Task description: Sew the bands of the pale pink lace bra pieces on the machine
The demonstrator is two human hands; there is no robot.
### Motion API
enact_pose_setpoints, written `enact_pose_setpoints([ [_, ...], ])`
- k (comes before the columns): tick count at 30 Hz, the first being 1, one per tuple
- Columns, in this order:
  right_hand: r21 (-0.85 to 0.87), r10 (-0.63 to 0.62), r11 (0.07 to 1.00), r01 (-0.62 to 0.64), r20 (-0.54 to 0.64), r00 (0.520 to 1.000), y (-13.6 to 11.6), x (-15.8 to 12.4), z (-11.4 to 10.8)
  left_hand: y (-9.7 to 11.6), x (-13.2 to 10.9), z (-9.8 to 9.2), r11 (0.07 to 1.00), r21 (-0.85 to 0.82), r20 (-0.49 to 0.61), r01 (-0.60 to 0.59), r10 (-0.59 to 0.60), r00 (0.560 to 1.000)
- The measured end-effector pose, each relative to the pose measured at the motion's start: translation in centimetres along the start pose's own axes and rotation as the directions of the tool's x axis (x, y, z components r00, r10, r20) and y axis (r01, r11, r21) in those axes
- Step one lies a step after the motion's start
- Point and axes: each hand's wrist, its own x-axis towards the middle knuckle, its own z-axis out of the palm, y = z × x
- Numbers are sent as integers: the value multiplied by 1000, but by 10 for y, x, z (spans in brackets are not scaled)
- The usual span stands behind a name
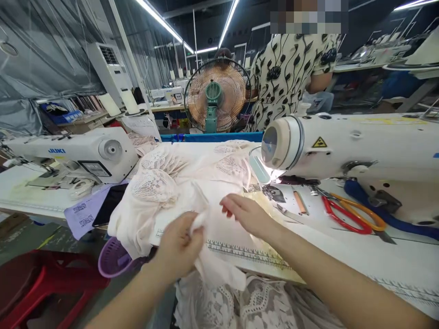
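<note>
My left hand [181,244] is closed on a piece of thin white fabric [219,270], pinched between thumb and fingers, with the rest draping over the table's front edge. Just to the right, my right hand [248,214] reaches over the white tabletop with its fingers stretched out and nothing visible in them. A pile of white lace-cupped garments [154,187] lies beyond and left of my hands. More white lace garments [262,304] hang below the table edge, in front of me. Right of my right hand, the sewing machine head [336,141] has its lamp lit.
Red-handled scissors [343,217], orange-handled scissors [368,214] and a small orange stick [300,202] lie at the right. A second sewing machine [78,153], phone [110,205], purple basket [115,258] and red stool [51,283] are left. A fan [213,93] and a person [284,73] stand behind.
</note>
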Motion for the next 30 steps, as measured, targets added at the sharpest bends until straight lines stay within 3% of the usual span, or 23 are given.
enact_pose_setpoints([
  [3,268,-26,963,-18,159,987,2,-47,0,2,-14,55,990,-71,135,-122,131,982],
  [6,441,46,891,-109,152,987,22,-74,-3,9,-23,83,972,-152,273,-177,214,938],
  [8,533,124,825,-186,150,981,39,-85,-6,16,-24,83,947,-226,324,-228,294,899],
  [10,588,192,774,-235,136,972,52,-93,-9,22,-21,71,917,-270,297,-293,369,881],
  [13,597,187,777,-198,81,979,58,-104,-15,24,-6,50,924,-190,138,-332,360,923],
  [16,519,34,855,-11,-36,999,52,-114,-22,11,18,38,973,-143,48,-183,191,980],
  [18,427,-110,892,147,-110,988,48,-121,-27,-1,31,38,974,-225,208,23,25,978],
  [20,362,-220,893,266,-164,962,47,-126,-31,-9,39,41,925,-315,447,212,-52,893],
  [22,324,-273,888,327,-202,941,47,-131,-35,-9,40,46,866,-394,580,309,-26,814],
  [24,288,-274,900,326,-205,940,48,-135,-39,-1,38,50,844,-435,580,313,-3,815],
  [28,230,-219,940,251,-155,963,49,-141,-47,18,34,54,881,-432,450,190,28,893],
  [30,200,-209,950,239,-163,964,48,-141,-47,24,34,54,894,-426,419,142,56,906],
])
